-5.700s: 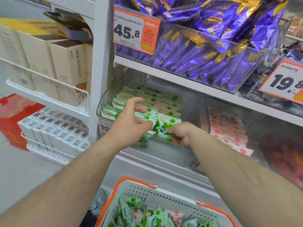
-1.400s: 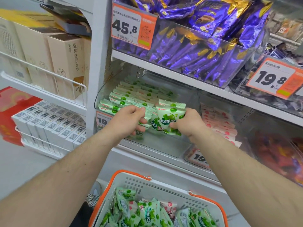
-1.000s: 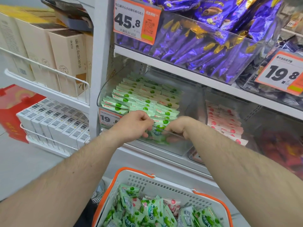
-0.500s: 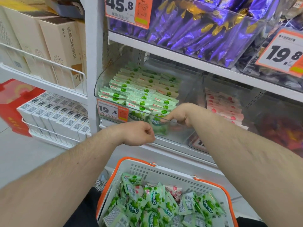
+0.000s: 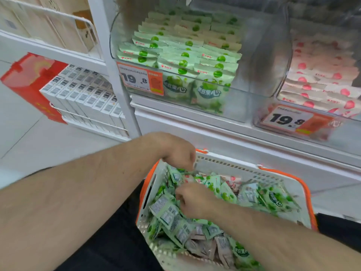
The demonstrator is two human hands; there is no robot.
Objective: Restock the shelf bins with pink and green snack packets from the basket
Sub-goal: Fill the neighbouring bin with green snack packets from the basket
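Observation:
The white basket with an orange rim [image 5: 234,167] stands below the shelf, full of green snack packets [image 5: 273,200] with a few pink ones [image 5: 232,178] mixed in. My left hand [image 5: 178,153] reaches over the basket's far left corner, its curled fingers pinching a green packet [image 5: 175,176]. My right hand [image 5: 195,201] lies in the pile, fingers curled round green packets. On the shelf above, the clear left bin [image 5: 254,90] holds rows of green packets [image 5: 175,61], and the right bin holds pink packets [image 5: 322,75].
Orange price tags [image 5: 140,80] reading 19.8 hang on both bin fronts. To the left, a wire rack holds white boxes [image 5: 88,98], with a red box [image 5: 29,79] beside it and beige cartons [image 5: 64,26] above. Grey floor lies at the lower left.
Both hands have left the green bin and dropped into the basket. The view has tilted down, so the purple packets' shelf is out of sight.

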